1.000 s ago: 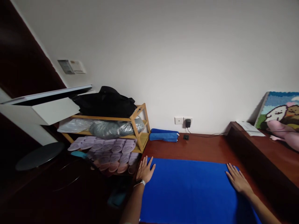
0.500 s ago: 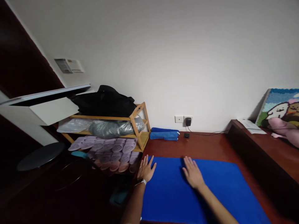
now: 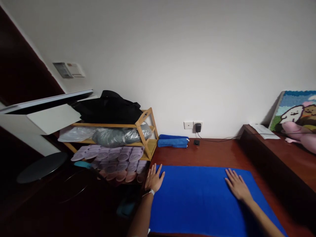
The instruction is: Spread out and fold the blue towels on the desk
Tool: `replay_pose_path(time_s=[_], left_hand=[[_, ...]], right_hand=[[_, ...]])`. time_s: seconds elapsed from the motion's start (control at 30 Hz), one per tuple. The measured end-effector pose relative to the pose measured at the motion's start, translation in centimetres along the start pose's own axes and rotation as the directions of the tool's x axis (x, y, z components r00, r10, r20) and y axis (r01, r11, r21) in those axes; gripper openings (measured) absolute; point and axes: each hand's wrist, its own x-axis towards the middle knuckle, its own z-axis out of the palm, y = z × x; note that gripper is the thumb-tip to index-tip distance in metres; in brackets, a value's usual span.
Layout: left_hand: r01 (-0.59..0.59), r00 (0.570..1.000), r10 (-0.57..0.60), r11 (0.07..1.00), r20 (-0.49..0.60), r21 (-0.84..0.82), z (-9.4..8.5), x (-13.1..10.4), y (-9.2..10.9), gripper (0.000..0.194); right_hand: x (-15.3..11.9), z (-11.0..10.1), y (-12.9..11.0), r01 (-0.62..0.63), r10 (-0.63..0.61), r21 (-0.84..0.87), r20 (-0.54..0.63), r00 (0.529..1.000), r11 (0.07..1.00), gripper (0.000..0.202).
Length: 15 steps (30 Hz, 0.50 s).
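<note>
Hands (image 3: 154,179) (image 3: 237,187) flat on blue towel (image 3: 197,200), left edge and right corner

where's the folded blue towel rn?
Head view, centre: the folded blue towel lies on the red-brown table against the wall, right of the wooden rack, left of the wall socket, beyond the spread blue cloth.

A plain white wall (image 3: 197,59) backs a glossy reddish-brown wooden surface (image 3: 212,154); a light bamboo shoe rack (image 3: 145,131) stands at its left edge.
</note>
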Motion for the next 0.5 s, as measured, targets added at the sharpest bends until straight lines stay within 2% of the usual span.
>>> replay_pose_path(time_s=[0.07,0.1,0.17,0.23,0.33,0.43,0.5], left_hand=[[-0.003,1.000,0.003,1.000,-0.006,0.000,0.2,0.0,-0.1,0.063],[-0.004,1.000,0.004,1.000,-0.009,-0.005,0.3,0.0,-0.1,0.062],[-0.005,1.000,0.005,1.000,-0.006,-0.030,0.3,0.0,-0.1,0.063],[0.007,1.000,-0.006,0.995,0.013,-0.101,0.1,0.3,0.0,0.065],[0.055,0.998,-0.048,0.975,0.037,-0.213,-1.2,1.0,-0.2,0.064],[0.084,0.996,-0.083,0.968,0.014,-0.238,-3.1,0.8,-1.3,0.056],[0.069,0.997,-0.074,0.968,-0.012,-0.242,-4.2,-0.9,-2.1,0.053]], right_hand=[[-0.3,-0.4,5.5,-0.084,0.084,0.006,-0.006,0.996,0.996,0.075],[-0.4,-0.6,7.4,-0.113,0.113,0.021,-0.006,0.994,0.993,0.076],[-0.5,-1.1,9.3,-0.142,0.143,0.050,-0.006,0.990,0.989,0.079],[-0.5,-1.5,9.2,-0.152,0.153,0.067,-0.015,0.988,0.986,0.081],[-1.4,-1.9,7.7,-0.160,0.164,0.095,-0.040,0.986,0.983,0.085],[-4.0,-1.7,7.2,-0.123,0.141,0.177,-0.093,0.986,0.977,0.091],[-6.5,-1.2,7.4,-0.071,0.109,0.229,-0.158,0.981,0.971,0.090]])
